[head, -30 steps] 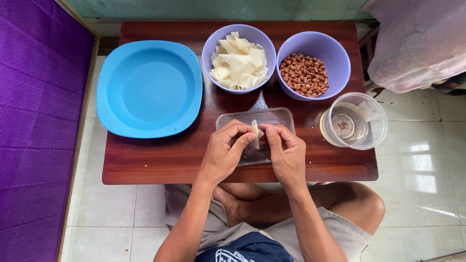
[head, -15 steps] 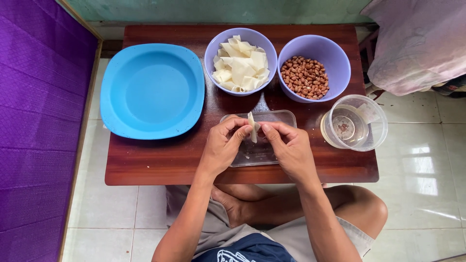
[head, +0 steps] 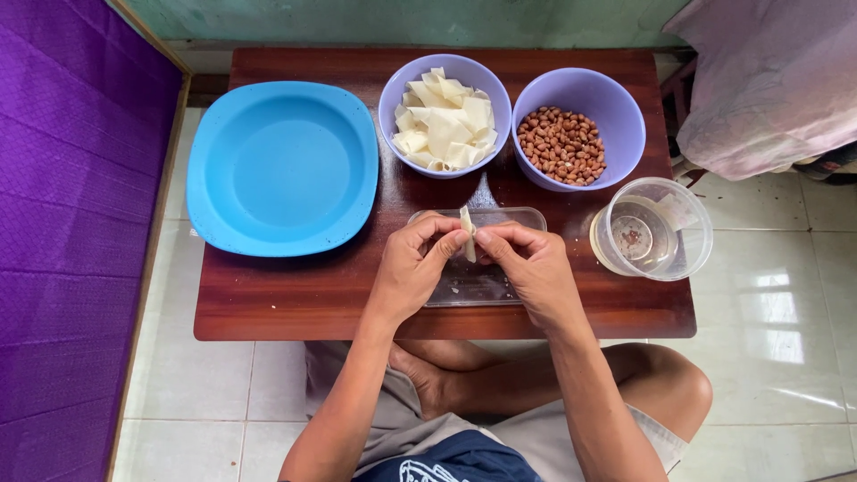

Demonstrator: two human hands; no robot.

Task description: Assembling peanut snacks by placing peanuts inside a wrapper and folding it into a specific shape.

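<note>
Over the near middle of the dark wooden counter point(head: 286, 303), both hands meet above a clear rectangular tray point(head: 478, 286). Between them stands a small pale wrapper strip point(head: 467, 234), upright and folded narrow, pinched from the left by the thumb and fingers of the left hand point(head: 412, 266) and from the right by the fingertips of the right hand point(head: 528, 268); both hands are closed tight around it, the other fingers curled in. The strip sits just above the tray's far edge. Beyond the hands, on the far side of the counter, a lilac bowl point(head: 393, 89) holds a heap of the same pale square wrappers point(head: 444, 120), and just to its right a second lilac bowl point(head: 625, 116) holds brown peanuts point(head: 562, 145). On the left lies a big blue plate point(head: 281, 170). At the right edge, near the right hand, stands a clear round tub point(head: 692, 236). Below the counter, the person's crossed legs rest on the pale tiled floor point(head: 214, 393).
</note>
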